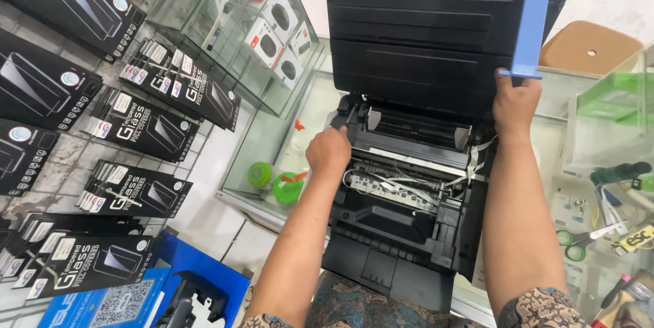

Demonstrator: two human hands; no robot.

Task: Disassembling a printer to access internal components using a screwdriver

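A black printer (402,232) sits open on a glass counter, its lid (422,35) raised upright. My left hand (328,152) is closed into a fist at the printer's upper left inner edge, touching a black part there; whether it grips anything is hidden. My right hand (516,104) holds the lower end of a blue support arm (531,28) at the lid's right side. Inside the open body lie white ribbon cables and thin tubes (402,188).
Black flat packets (143,127) hang in rows on the left wall rack. A glass showcase (272,130) holds small white boxes and green round items (289,188). Green-handled scissors (579,241), tools and a green tray (610,93) lie at the right.
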